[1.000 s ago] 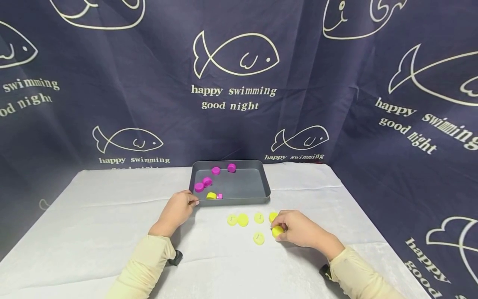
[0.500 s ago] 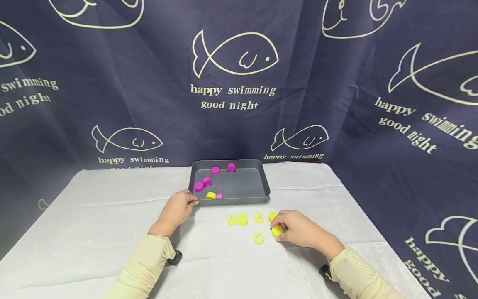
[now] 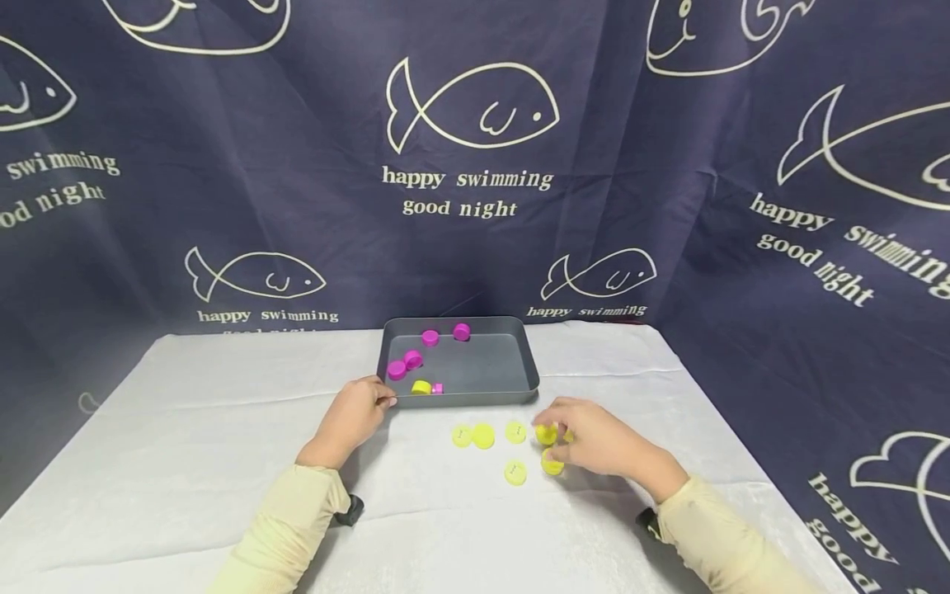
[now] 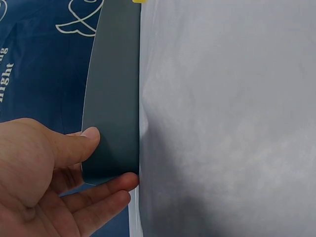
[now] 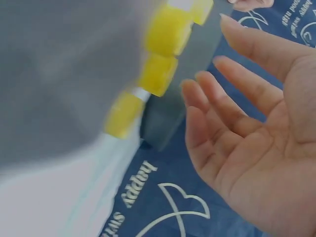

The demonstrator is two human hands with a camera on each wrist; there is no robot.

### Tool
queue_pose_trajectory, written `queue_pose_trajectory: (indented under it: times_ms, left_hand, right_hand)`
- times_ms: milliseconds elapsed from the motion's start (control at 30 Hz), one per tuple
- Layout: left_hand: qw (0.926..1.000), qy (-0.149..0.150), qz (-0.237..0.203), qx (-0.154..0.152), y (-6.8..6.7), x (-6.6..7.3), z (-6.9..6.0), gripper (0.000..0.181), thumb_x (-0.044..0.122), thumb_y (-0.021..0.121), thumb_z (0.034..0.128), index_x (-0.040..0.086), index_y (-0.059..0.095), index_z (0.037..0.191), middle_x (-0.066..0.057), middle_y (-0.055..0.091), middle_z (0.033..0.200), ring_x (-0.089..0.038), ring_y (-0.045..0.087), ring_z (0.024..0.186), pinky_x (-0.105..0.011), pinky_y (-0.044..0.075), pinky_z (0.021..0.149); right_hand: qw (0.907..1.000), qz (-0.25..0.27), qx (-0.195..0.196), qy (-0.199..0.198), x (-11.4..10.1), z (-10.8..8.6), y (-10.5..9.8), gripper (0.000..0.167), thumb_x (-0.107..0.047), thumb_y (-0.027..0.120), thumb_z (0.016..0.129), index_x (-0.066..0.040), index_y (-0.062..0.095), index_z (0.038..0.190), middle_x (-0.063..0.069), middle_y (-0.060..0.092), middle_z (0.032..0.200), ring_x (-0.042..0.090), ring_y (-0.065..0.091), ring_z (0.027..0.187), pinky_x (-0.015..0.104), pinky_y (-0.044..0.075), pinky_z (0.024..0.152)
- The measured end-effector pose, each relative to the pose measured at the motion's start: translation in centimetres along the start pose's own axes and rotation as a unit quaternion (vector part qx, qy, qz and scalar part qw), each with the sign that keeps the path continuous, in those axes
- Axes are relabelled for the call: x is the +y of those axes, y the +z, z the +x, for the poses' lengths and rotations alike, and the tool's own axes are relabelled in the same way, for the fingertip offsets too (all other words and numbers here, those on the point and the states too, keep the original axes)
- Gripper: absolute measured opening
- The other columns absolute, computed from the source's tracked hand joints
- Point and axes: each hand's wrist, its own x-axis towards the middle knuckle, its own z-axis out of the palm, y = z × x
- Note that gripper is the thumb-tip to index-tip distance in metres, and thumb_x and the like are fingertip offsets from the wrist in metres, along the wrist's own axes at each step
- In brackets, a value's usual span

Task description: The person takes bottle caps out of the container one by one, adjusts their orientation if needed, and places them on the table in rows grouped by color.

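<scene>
My left hand (image 3: 355,421) grips the near left corner of a dark grey tray (image 3: 475,401); in the left wrist view its thumb lies on the tray wall (image 4: 111,89). My right hand (image 3: 599,439) hovers with loosely bent, parted fingers over yellow bottle caps, a rear cap (image 3: 546,435) and a front cap (image 3: 552,464) showing beside its fingertips. Its palm (image 5: 266,148) holds nothing in the right wrist view. Another yellow cap peeks out behind the fingers. Left of that hand lie several more yellow caps, among them one plain cap (image 3: 483,436) and one marked cap (image 3: 515,473).
Inside the tray are several magenta caps (image 3: 397,370), one yellow cap (image 3: 421,388) and a small pink piece (image 3: 438,388). A white cloth (image 3: 445,528) covers the table. A dark blue fish-print curtain (image 3: 475,272) hangs right behind the tray and along both sides.
My right hand has let go of the front yellow cap and lifted slightly up and away, its fingers spreading. My left hand stays on the tray corner.
</scene>
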Motion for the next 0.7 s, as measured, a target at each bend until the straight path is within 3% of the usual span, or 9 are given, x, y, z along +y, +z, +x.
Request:
queue_pose_trajectory:
  times_ms: [133, 300, 467, 700]
  left_hand:
    - [1.0000, 0.007, -0.002, 0.005, -0.1, -0.1, -0.1, 0.006, 0.001, 0.072, 0.0862, 0.000, 0.078, 0.088, -0.004, 0.068, 0.081, -0.022, 0.067, 0.079, -0.038, 0.058, 0.077]
    - [1.0000, 0.003, -0.001, 0.004, -0.2, -0.2, -0.2, 0.006, 0.001, 0.072, 0.0864, 0.000, 0.078, 0.088, -0.003, 0.068, 0.081, -0.022, 0.067, 0.079, -0.037, 0.058, 0.077]
    - [1.0000, 0.002, -0.006, 0.001, -0.2, -0.1, -0.1, 0.006, 0.002, 0.072, 0.0866, 0.001, 0.078, 0.088, -0.003, 0.068, 0.081, -0.021, 0.067, 0.079, -0.037, 0.058, 0.077]
    - [1.0000, 0.000, -0.005, 0.000, 0.0, 0.0, 0.0, 0.006, 0.002, 0.073, 0.0862, 0.002, 0.078, 0.088, -0.002, 0.068, 0.081, -0.020, 0.066, 0.078, -0.036, 0.058, 0.077]
  right_hand:
    - [0.9987, -0.021, 0.044, -0.014, -1.1, 2.4, -1.5, 0.048, -0.012, 0.080, 0.080, -0.008, 0.065, 0.126, 0.001, 0.064, 0.107, 0.019, 0.061, 0.088, 0.031, 0.052, 0.074]
    - [0.9970, -0.018, 0.075, -0.011, -1.8, 7.0, -2.5, 0.051, -0.015, 0.081, 0.082, -0.006, 0.063, 0.129, 0.005, 0.063, 0.111, 0.023, 0.062, 0.094, 0.035, 0.054, 0.080]
    - [0.9968, -0.029, 0.073, 0.018, -1.6, 12.0, -2.3, 0.050, -0.015, 0.080, 0.084, -0.008, 0.063, 0.130, 0.008, 0.063, 0.118, 0.025, 0.064, 0.099, 0.036, 0.055, 0.087]
    - [0.9949, -0.090, 0.038, 0.024, -1.0, 17.9, -1.5, 0.043, -0.014, 0.077, 0.084, -0.003, 0.066, 0.124, 0.014, 0.066, 0.110, 0.026, 0.061, 0.103, 0.040, 0.051, 0.094]
